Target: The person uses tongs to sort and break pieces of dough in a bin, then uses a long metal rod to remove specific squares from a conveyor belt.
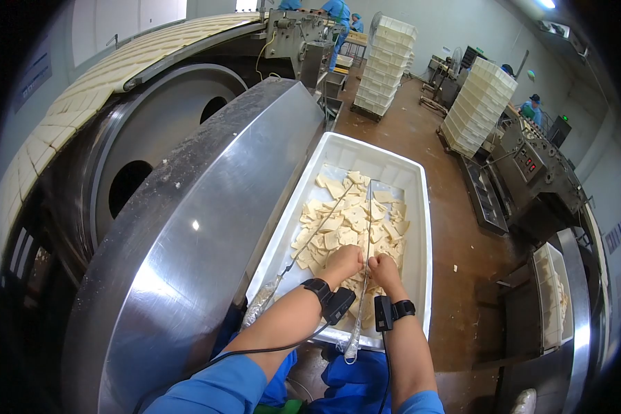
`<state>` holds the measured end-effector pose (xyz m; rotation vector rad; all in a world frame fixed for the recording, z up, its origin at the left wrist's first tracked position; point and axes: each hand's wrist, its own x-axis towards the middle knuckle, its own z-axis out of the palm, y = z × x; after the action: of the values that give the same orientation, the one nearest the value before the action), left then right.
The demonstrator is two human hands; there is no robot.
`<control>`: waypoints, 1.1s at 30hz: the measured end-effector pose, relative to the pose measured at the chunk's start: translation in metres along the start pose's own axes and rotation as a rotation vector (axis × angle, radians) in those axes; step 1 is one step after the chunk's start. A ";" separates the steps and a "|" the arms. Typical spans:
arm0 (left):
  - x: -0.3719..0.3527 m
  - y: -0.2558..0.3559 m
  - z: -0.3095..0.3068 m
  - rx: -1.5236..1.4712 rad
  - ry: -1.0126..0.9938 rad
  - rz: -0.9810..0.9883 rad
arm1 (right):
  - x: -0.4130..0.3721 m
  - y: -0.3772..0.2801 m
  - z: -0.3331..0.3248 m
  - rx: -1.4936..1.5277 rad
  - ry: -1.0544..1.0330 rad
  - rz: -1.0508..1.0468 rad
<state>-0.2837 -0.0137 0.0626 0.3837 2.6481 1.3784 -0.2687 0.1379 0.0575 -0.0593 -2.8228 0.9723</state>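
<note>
A long white tray holds a heap of pale, flat broken pieces. Over the near part of the heap, my left hand and my right hand are close together, both with fingers curled closed. Whatever they hold, if anything, is too small or hidden to make out. Two thin metal rods with wrapped handles lie across the tray; one handle is at the left rim, the other at the near rim. One rod passes beside my hands. Both wrists wear black straps with small devices.
A large steel machine guard borders the tray's left side, below a belt of pale sheets. Stacked white crates and more crates stand farther back. Another machine and tray are right. Several people in blue work behind.
</note>
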 end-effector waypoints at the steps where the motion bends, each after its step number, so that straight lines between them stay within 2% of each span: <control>1: -0.001 0.001 -0.001 0.000 0.000 0.000 | 0.000 0.000 0.000 0.000 0.000 0.000; 13: -0.001 0.006 0.000 0.041 -0.036 -0.061 | 0.002 0.002 0.001 0.020 0.004 -0.020; 16: -0.003 0.011 -0.002 0.051 0.028 -0.059 | 0.002 0.004 0.003 0.020 -0.005 -0.020; 18: -0.003 0.011 -0.004 0.026 -0.028 -0.087 | 0.002 0.005 0.003 0.067 0.002 -0.036; 30: -0.006 0.014 -0.008 0.011 -0.012 -0.089 | -0.001 -0.003 0.000 -0.051 -0.016 -0.027; 33: -0.003 0.006 -0.003 -0.010 -0.010 -0.048 | 0.008 0.015 0.011 -0.017 -0.042 0.011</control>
<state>-0.2804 -0.0141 0.0695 0.3235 2.6231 1.3716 -0.2785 0.1439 0.0409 -0.0564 -2.8725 0.9628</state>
